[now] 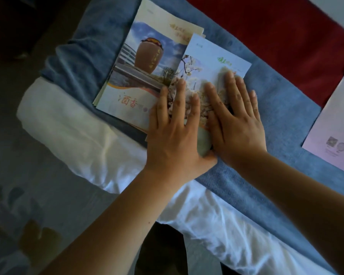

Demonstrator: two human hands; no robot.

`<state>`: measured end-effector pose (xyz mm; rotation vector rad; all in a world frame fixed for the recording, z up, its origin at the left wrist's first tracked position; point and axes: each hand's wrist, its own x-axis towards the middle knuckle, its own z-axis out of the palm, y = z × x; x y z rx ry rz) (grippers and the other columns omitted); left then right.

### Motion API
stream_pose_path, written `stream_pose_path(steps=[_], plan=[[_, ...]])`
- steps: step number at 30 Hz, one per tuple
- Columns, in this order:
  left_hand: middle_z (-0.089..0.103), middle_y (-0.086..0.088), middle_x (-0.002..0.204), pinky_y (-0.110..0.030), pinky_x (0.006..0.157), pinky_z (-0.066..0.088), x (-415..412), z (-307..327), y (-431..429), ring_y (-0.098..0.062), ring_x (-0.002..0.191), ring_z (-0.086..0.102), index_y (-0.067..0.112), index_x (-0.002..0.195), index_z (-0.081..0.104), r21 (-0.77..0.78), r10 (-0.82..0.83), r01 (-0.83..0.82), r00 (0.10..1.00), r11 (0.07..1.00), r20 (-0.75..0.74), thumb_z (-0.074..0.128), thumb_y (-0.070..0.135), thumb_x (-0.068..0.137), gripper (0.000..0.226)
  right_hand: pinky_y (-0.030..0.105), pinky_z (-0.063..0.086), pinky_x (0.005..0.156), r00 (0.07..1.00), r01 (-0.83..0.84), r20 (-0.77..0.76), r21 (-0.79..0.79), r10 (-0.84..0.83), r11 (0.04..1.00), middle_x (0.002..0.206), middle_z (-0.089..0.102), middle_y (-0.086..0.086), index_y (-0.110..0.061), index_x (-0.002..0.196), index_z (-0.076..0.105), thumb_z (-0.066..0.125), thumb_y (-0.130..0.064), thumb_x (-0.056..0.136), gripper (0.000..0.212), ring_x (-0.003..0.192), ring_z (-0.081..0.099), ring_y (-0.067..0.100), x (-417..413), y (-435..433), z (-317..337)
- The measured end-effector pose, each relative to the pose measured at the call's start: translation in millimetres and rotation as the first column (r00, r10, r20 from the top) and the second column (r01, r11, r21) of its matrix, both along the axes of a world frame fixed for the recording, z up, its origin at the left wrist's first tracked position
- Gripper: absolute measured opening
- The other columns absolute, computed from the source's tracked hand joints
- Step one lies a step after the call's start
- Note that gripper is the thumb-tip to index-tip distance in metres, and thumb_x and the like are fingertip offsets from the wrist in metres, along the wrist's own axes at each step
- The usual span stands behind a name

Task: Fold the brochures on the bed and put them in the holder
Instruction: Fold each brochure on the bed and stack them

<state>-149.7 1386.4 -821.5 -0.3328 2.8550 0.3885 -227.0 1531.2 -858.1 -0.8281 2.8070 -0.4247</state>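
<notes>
A folded brochure with pale blossoms on a light blue cover (213, 58) lies on the blue blanket. My left hand (175, 126) and my right hand (236, 120) lie flat on it side by side, fingers spread, pressing it down. Beneath its left edge sits a stack of folded brochures (145, 62) whose top cover shows a brown jar against the sky. A pale pink unfolded brochure (334, 124) lies at the right edge of the view. No holder is in view.
The blue blanket (282, 108) covers the bed over a white sheet (216, 219). A rolled white sheet edge (68, 124) runs along the left. A red cloth (276, 32) lies at the back right. The dark floor (28, 215) is at the left.
</notes>
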Motion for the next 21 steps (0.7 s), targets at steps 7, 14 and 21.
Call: stream_pose_path(steps=[7,14,21], plan=[[0.023,-0.009,0.169,-0.052,0.117,0.024,-8,12,-35,-0.040,0.155,0.017,0.016,0.158,0.037,-0.081,-0.068,0.055,0.983,0.995,-0.171,0.066,0.061,0.074,0.100,0.048,-0.011,0.128,0.999,-0.032,0.034,0.027,0.032,0.999,0.174,0.002,0.008,-0.036,0.165,0.016,0.025,-0.051,0.111,0.057,0.160,-0.006,0.033,-17,-33,3],[0.025,-0.009,0.169,-0.054,0.120,0.028,-13,13,-92,-0.039,0.155,0.018,0.016,0.156,0.040,-0.112,-0.080,0.059,0.977,0.992,-0.199,0.063,0.058,0.075,0.095,0.049,-0.010,0.127,0.996,-0.091,0.005,0.015,0.091,0.996,0.173,0.002,0.013,-0.034,0.165,0.015,0.021,-0.054,0.110,0.059,0.160,-0.004,0.035,-33,-83,3],[0.016,-0.010,0.171,-0.053,0.125,0.019,-8,-4,-115,-0.040,0.157,0.010,0.023,0.161,0.032,-0.024,-0.029,0.026,0.992,0.999,-0.120,0.065,0.066,0.072,0.103,0.053,-0.010,0.127,0.994,-0.104,0.056,0.108,0.099,0.989,0.173,-0.003,0.015,-0.038,0.165,0.012,0.021,-0.055,0.109,0.059,0.156,-0.012,0.046,-34,-103,5]])
